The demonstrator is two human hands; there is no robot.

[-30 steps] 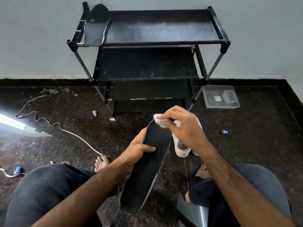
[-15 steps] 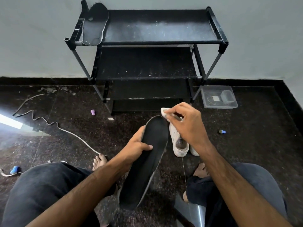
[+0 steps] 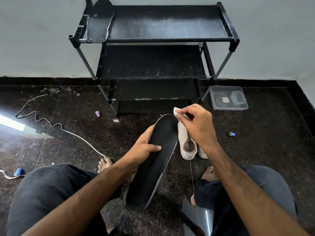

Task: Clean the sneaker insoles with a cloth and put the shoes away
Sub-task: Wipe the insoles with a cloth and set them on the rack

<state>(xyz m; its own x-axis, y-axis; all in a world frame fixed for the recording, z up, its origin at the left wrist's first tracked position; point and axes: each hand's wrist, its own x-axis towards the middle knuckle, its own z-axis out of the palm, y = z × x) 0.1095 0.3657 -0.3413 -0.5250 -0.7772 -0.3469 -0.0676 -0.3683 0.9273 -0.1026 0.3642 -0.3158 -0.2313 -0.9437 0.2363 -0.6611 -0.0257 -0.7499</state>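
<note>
Since a second ago, white cloth (image 3: 177,113) has been carried off insole toe to its far tip, pinched in right hand (image 3: 198,126). Black insole (image 3: 153,160) is gripped mid-length by left hand (image 3: 144,149). White sneakers (image 3: 187,143) are seen just right of insole; second insole (image 3: 99,23) beyond, on rack (image 3: 170,24).

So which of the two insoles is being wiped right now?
The insole in the left hand, held over the floor, with the cloth at its toe end. The other insole lies untouched on the rack's top shelf.
</note>
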